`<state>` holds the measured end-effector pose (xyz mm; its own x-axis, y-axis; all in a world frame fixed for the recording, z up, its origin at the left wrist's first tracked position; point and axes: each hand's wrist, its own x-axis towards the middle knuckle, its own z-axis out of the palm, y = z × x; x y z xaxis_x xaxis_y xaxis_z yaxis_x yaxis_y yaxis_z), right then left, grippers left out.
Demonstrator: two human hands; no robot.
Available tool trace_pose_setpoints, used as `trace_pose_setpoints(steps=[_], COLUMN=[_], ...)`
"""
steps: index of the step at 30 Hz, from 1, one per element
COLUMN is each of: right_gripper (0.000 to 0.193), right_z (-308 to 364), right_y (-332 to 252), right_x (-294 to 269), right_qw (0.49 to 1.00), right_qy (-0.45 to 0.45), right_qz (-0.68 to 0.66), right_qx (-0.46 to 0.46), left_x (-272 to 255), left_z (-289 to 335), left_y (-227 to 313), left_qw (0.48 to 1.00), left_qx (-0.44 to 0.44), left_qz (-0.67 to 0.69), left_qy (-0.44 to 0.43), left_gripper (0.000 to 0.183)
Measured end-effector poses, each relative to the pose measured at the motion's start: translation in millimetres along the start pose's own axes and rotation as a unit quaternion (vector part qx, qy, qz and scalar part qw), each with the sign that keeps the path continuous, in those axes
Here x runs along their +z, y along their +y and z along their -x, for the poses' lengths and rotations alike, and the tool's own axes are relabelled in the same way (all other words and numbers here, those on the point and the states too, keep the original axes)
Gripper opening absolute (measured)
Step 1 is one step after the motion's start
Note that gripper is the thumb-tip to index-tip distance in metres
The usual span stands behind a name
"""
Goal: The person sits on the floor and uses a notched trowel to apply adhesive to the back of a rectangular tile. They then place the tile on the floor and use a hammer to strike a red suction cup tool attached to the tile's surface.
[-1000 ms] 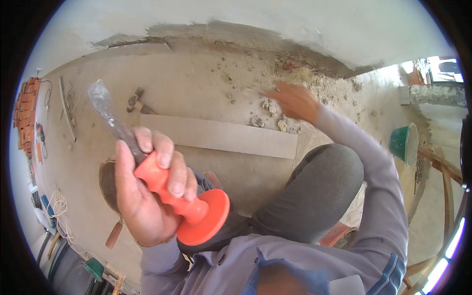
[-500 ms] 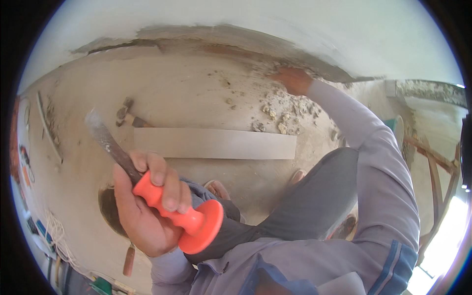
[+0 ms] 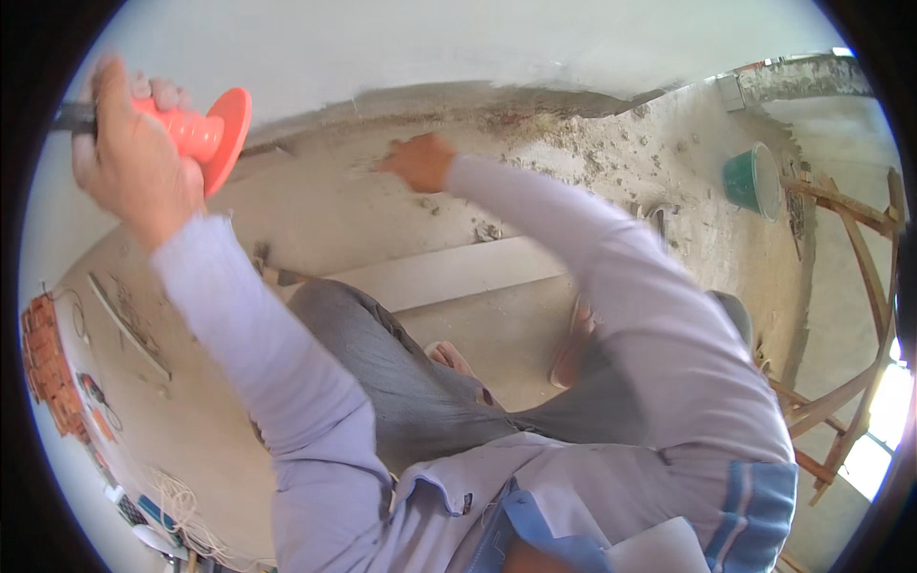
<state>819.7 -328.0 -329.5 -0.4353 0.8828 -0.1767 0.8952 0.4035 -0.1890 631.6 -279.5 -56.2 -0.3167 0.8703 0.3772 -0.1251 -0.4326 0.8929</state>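
Note:
My left hand (image 3: 134,153) is raised at the upper left in front of the wall, wrapped round a chisel (image 3: 196,136) by its orange grip with a round guard. The chisel's dark shank points left, and its tip is lost at the picture's rim. Low at the foot of the wall, my right hand (image 3: 420,162) reaches down to the dusty floor. Motion smears its fingers, so whether they hold anything does not show. Left of my knee a hammer (image 3: 277,273) lies on the floor, partly hidden. A long pale board (image 3: 449,272) lies in front of my feet.
Rubble (image 3: 592,148) is scattered along the base of the wall, where the plaster is broken away. A green bucket (image 3: 750,181) stands at the right, near a wooden frame (image 3: 850,229). Red bricks (image 3: 53,363) and a pale coiled cord (image 3: 181,506) are at the far left.
My left hand has carried the chisel up and left, toward the wall. My right hand has moved left along the wall's foot, away from the rubble. The view has shifted too.

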Motion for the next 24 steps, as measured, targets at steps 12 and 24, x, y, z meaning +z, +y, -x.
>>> trace_pose_setpoints(steps=[12,24], right_gripper=[0.051,0.065], right_z=[240.2,93.3], right_y=[145.9,92.5], right_x=[5.6,16.9], right_qw=[0.925,0.960], right_qy=[-0.275,-0.181], right_qz=[0.115,0.003], right_qx=[0.235,0.212], left_x=[34.0,34.8], left_z=[1.9,-5.6], left_y=[-101.6,-126.2], left_qw=[0.995,0.992], left_qx=[0.033,-0.029], left_qz=[-0.081,-0.036], left_qy=[0.056,0.114], left_gripper=[0.049,0.058])
